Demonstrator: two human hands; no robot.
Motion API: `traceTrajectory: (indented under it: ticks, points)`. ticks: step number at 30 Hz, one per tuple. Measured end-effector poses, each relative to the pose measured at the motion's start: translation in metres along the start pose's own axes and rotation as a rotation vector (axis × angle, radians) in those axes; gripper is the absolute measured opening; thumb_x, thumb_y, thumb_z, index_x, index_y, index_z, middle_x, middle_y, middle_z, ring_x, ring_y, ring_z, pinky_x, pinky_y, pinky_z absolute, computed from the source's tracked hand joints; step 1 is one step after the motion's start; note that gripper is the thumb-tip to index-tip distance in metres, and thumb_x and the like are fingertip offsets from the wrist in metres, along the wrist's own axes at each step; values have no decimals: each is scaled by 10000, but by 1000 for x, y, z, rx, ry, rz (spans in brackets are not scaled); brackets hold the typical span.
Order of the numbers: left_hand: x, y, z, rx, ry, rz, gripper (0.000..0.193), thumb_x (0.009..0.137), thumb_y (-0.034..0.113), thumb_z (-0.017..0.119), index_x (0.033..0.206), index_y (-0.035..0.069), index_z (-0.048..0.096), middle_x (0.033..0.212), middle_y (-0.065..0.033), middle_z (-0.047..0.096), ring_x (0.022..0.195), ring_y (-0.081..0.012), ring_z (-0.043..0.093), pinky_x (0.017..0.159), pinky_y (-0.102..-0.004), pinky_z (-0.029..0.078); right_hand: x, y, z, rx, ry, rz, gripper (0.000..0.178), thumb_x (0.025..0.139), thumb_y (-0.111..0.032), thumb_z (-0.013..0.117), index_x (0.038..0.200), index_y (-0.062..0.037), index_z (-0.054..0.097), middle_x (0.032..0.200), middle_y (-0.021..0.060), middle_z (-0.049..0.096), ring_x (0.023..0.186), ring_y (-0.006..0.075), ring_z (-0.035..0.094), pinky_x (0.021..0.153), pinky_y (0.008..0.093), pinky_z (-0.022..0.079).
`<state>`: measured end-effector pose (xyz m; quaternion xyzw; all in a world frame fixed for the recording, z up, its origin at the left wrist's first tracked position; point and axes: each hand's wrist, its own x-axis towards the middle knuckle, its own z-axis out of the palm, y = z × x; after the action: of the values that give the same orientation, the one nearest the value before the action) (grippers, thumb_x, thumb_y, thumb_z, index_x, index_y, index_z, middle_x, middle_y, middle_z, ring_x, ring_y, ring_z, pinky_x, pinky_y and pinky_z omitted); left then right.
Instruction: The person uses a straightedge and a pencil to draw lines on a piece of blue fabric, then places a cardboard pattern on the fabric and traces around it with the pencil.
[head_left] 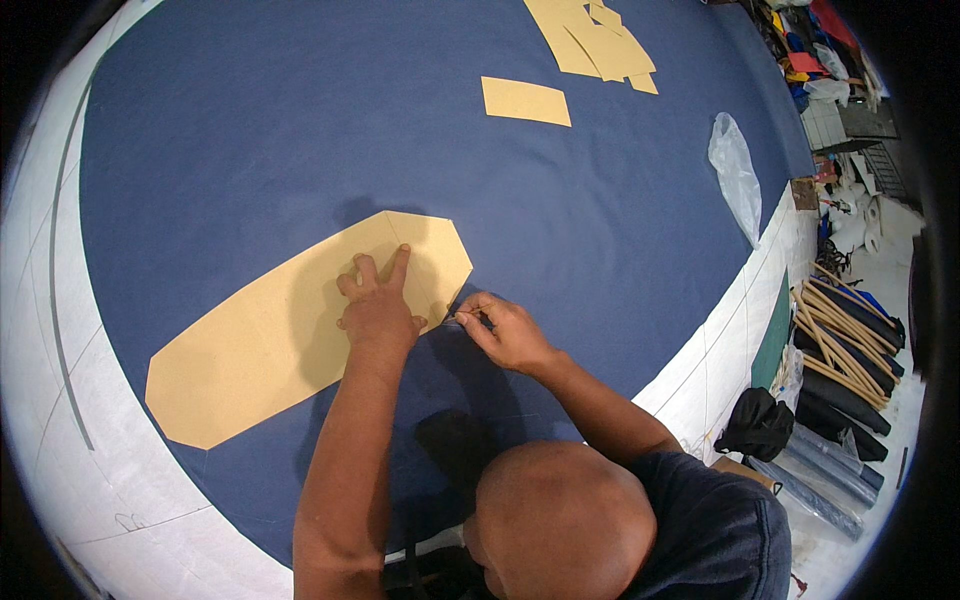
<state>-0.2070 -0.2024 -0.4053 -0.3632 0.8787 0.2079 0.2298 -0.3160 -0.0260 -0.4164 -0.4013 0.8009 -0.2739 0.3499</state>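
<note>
Head view: plastic bag [735,175] beyond hands.

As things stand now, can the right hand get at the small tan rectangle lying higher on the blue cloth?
Probably not without leaning. The right hand is marking at the edge of the large tan pattern. The small tan rectangle lies far up the blue cloth, with nothing between.
</note>
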Motion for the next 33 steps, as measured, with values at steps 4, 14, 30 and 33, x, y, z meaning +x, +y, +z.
traceTrajectory:
  ticks: [4, 14, 30, 33]
  points:
    - [0, 1, -1, -3, 1, -1, 1132, 696, 407, 922, 1612, 388, 257, 1575, -214, 299, 1364, -529, 405, 983, -501, 575, 0, 2, 4, -72, 26, -16, 238, 1028, -273, 613, 1079, -44, 653, 976, 150, 713, 883, 318, 707, 777, 427, 549]
    - [1, 1, -1, -8, -7, -7, 1135, 692, 395, 924, 1612, 388, 260, 1587, -215, 296, 1376, -528, 395, 979, -503, 577, 2, 0, 6, -121, 38, -39, 244, 1021, -296, 599, 1098, -68, 642, 994, 168, 720, 939, 392, 699, 796, 497, 543]
    - [0, -3, 0, -12, -10, 6, 1122, 702, 400, 916, 1609, 394, 256, 1592, -219, 288, 1374, -535, 393, 972, -508, 579, 34, 13, -9, -10, 348, 48, 193, 1041, -195, 584, 1091, -9, 597, 936, 214, 689, 843, 409, 692, 760, 474, 539]
    - [0, -2, -1, -21, -11, 3, 1122, 703, 401, 916, 1610, 396, 256, 1594, -215, 292, 1379, -534, 390, 977, -513, 576, 35, 16, -8, -25, 360, 49, 194, 1046, -191, 575, 1101, -5, 594, 952, 212, 685, 833, 391, 695, 768, 462, 538]
